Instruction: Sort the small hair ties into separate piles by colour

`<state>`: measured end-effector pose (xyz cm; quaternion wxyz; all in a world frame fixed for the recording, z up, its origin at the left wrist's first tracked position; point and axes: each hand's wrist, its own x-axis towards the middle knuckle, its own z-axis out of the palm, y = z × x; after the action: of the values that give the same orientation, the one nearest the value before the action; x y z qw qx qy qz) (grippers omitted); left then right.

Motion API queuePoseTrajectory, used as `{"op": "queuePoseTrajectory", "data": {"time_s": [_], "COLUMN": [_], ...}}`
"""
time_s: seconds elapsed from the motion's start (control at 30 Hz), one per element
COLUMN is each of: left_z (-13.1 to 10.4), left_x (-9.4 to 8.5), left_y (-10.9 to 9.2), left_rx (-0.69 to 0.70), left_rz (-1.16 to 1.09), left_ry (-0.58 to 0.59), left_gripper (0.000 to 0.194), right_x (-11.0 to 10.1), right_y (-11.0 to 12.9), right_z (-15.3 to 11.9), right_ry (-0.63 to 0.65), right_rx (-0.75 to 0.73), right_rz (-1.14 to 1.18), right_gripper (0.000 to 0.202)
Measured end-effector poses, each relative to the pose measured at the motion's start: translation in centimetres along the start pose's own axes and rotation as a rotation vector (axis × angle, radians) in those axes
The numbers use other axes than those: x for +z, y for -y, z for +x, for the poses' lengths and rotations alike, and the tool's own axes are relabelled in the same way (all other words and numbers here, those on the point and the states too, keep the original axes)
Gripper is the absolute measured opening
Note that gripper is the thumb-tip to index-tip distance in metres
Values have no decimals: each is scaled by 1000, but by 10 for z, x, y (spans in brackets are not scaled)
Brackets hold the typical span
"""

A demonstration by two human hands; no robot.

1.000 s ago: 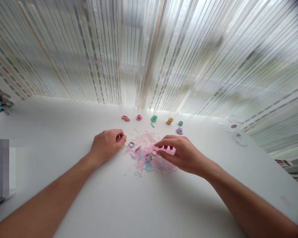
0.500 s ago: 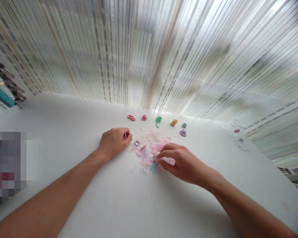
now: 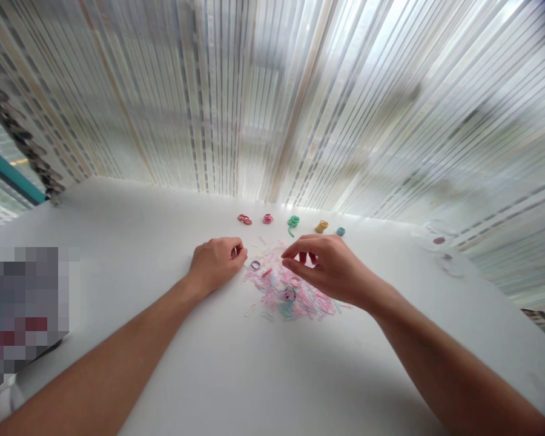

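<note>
On the white table lies a loose pile of small elastic hair bands [image 3: 315, 300], mostly pink and white with some light blue. A purple band [image 3: 255, 265], a short red band [image 3: 267, 273] and a dark ring-like band [image 3: 290, 294] stand out in it. My left hand [image 3: 218, 260] rests at the pile's left edge, fingers curled and thumb pressed to the index; whatever they may hold is hidden. Above the pile's upper right part hovers my right hand [image 3: 327, 260], its thumb and index slightly apart with nothing visible between them.
Behind the pile runs a row of sorted bands: red [image 3: 244, 220], pink [image 3: 267, 218], green [image 3: 293, 224], yellow [image 3: 321, 226] and blue [image 3: 340, 231]. A striped curtain [image 3: 263, 121] hangs along the table's far edge. At left sits a blurred-out object [image 3: 25, 309].
My right hand has lifted from the pile and moved up and away, uncovering the dark ring-like band and hiding the purple bunch by the row. My left hand keeps its pose.
</note>
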<state>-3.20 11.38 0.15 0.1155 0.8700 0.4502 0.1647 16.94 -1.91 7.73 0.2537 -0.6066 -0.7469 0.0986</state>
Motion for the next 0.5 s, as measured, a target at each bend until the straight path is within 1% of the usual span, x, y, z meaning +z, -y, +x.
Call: {"op": "queuePoseTrajectory", "data": {"time_s": [0.1, 0.2, 0.3, 0.5], "left_z": [-1, -2, -2, -1], "left_x": [-1, -3, -3, -1], "left_y": [-1, -2, -3, -2], "left_rx": [16, 25, 21, 19], "left_rz": [6, 10, 8, -8], "left_ry": [1, -1, 0, -14], "left_gripper": [31, 31, 31, 30], "right_x": [28, 50, 62, 74], "right_y": [4, 4, 1, -8], "right_z": [17, 27, 28, 27], "right_ry": [33, 72, 76, 98], "right_rx": [3, 6, -4, -42], "right_rz": [0, -30, -90, -165], "right_gripper": [13, 18, 20, 18]}}
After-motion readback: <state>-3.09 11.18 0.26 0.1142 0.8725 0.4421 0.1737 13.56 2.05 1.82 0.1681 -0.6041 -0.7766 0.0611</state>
